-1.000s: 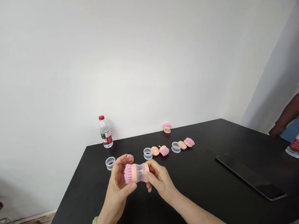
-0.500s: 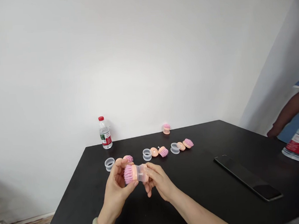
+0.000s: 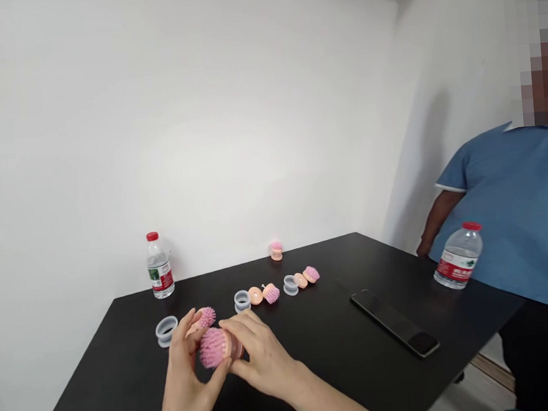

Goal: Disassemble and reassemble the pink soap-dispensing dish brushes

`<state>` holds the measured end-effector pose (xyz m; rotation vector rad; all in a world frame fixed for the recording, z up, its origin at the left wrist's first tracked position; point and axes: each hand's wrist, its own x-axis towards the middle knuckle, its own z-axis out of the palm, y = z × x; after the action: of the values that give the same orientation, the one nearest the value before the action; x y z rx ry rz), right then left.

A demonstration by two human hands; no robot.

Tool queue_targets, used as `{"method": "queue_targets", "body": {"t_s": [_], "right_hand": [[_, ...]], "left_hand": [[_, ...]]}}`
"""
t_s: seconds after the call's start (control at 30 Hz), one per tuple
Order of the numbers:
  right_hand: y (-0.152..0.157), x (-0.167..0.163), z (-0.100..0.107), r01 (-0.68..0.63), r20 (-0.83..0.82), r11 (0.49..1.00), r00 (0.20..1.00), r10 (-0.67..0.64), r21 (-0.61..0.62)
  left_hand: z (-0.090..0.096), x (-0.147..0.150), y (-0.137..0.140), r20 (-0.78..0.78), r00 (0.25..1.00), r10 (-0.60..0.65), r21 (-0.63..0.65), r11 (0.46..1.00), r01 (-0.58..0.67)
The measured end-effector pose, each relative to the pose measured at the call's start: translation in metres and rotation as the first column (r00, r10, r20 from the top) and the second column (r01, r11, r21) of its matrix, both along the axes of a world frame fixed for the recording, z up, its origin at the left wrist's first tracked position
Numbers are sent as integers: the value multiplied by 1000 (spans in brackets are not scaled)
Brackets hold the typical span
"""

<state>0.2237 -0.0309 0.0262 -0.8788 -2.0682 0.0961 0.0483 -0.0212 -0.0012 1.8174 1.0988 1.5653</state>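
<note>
A small scrubbing brush [image 3: 213, 347] with pink bristles and a peach body is held above the near part of the table, its bristles facing left. My left hand [image 3: 188, 377] has thumb and fingers around the bristle end. My right hand [image 3: 264, 356] grips the body from the right and covers part of it. Just behind my left fingers lie another pink brush head [image 3: 207, 316] and a translucent ring [image 3: 166, 331]. Farther along are a second ring [image 3: 242, 301], a peach disc [image 3: 255, 296] and a brush head [image 3: 271, 293].
A third ring [image 3: 290, 285], disc [image 3: 300, 280] and brush head [image 3: 311, 273] lie farther right. One whole brush [image 3: 276, 251] stands by the wall. Water bottles [image 3: 160, 270] [image 3: 459, 258] stand left and right. A phone [image 3: 395, 323] lies on the black table [image 3: 328, 377]. A person in blue [image 3: 512, 189] stands right.
My view has turned right, showing more of the person and the right bottle. The held brush has tilted its bristles towards me, and my right hand now covers more of its body.
</note>
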Motion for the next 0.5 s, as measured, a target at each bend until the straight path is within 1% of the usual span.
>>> {"method": "queue_targets", "body": {"t_s": [0.1,0.2,0.27,0.3,0.33,0.37,0.43,0.5], "right_hand": [[-3,0,2,20,62,1000,998,-20,-1],[8,6,10,42,77,998,996,-39,-42],[27,15,17,142,21,985,990,-141,-96],[41,22,21,214,-16,967,976,-219,-140],[58,31,24,318,-50,924,941,-335,-214],[76,40,26,378,-56,891,913,-403,-253],[112,60,28,472,-40,823,860,-509,-316],[146,78,25,561,8,727,793,-609,-397]], "left_hand": [[-1,4,-3,-81,996,23,169,986,-10],[2,7,-7,-99,993,63,325,945,-27],[7,9,-11,-59,991,117,383,920,-85],[10,10,-13,-34,988,148,397,910,-123],[12,12,-15,-11,984,176,401,902,-157],[13,13,-17,8,980,199,400,897,-186],[14,15,-18,35,972,231,391,892,-226],[9,15,-15,38,967,252,368,896,-248]]}}
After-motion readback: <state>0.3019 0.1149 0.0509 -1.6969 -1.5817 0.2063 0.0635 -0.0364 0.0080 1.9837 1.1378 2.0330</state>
